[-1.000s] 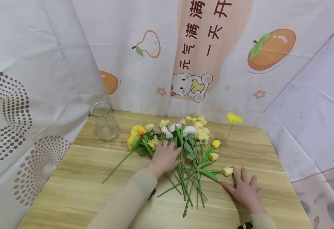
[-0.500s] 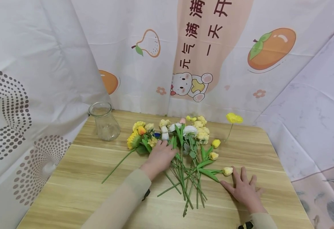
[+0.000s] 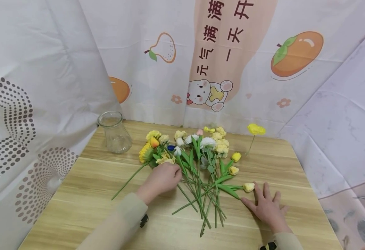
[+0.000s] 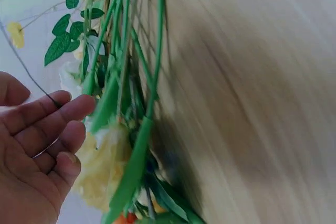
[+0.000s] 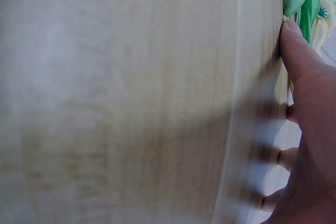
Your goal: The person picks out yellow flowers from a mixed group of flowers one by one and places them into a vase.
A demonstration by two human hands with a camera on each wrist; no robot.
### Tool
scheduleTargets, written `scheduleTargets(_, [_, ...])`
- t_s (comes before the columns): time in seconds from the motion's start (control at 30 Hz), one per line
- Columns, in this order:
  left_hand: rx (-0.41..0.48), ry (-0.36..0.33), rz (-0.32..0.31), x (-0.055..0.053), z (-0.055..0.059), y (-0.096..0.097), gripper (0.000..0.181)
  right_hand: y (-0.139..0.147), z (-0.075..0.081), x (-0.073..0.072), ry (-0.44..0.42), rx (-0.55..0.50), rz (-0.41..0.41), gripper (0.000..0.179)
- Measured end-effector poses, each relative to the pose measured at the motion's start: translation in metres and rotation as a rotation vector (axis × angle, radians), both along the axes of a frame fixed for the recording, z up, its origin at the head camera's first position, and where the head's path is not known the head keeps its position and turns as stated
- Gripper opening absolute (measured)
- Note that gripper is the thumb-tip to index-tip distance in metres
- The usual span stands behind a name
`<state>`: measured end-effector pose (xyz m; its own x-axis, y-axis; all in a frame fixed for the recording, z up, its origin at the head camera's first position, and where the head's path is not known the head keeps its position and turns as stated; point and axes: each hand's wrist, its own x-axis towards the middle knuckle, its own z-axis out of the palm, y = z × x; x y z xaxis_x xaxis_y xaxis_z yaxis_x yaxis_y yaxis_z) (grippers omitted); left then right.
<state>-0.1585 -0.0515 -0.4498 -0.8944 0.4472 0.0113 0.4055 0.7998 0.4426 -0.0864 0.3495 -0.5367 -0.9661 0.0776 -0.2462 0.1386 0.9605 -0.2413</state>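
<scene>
A loose heap of artificial flowers lies on the table, stems toward the person. At its left side, by a pale yellow flower and a white tulip, is the left hand. In the left wrist view its fingers are loosely bent, the thumb apart from them, beside green stems and a yellow bloom. On the right, the right hand rests on the table with fingers spread. Its thumb tip is right at a green leaf of a cream tulip.
An empty glass vase stands at the back left of the wooden table. A yellow poppy sits apart at the back right. Yellow tulips lie at the heap's right side. Printed curtains hang close behind.
The left hand has drawn left and toward the person, off the heap's middle. The white tulip has shifted slightly left, and its leaves now show. The right hand stays in place.
</scene>
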Motion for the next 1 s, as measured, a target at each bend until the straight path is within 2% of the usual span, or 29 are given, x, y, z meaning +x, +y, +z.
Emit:
scheduleTargets(0.1, [0.045, 0.01, 0.045, 0.003, -0.004, -0.011, 0.027, 0.001, 0.0, 0.0, 0.001, -0.001, -0.004, 0.107])
scheduleTargets(0.27, [0.034, 0.047, 0.084, 0.006, -0.01, -0.028, 0.01, 0.001, 0.0, 0.0, -0.006, -0.003, -0.01, 0.107])
scheduleTargets(0.47, [0.014, 0.042, 0.107, 0.009, -0.015, -0.046, 0.004, 0.001, 0.0, 0.0, 0.004, 0.001, -0.004, 0.106])
scheduleTargets(0.57, [0.016, 0.021, 0.136, 0.009, -0.018, -0.053, 0.015, 0.001, 0.001, 0.001, 0.0, 0.0, -0.003, 0.106])
scheduleTargets(0.67, [0.018, -0.03, 0.194, 0.009, -0.02, -0.059, 0.026, -0.001, 0.002, 0.001, 0.003, 0.003, -0.003, 0.105])
scheduleTargets(0.73, [0.016, -0.059, 0.239, 0.008, -0.02, -0.063, 0.026, -0.002, 0.004, 0.001, 0.004, 0.006, -0.002, 0.104])
scheduleTargets(0.83, [-0.003, -0.076, 0.306, 0.006, -0.02, -0.069, 0.016, -0.003, 0.004, 0.001, 0.001, 0.013, 0.001, 0.104])
scheduleTargets(0.9, [-0.017, -0.058, 0.336, 0.005, -0.019, -0.073, 0.008, -0.003, 0.005, 0.001, -0.003, 0.014, 0.001, 0.104])
scheduleTargets(1.0, [-0.034, 0.017, 0.357, 0.004, -0.015, -0.08, 0.007, -0.003, 0.004, 0.001, -0.008, 0.01, 0.0, 0.104])
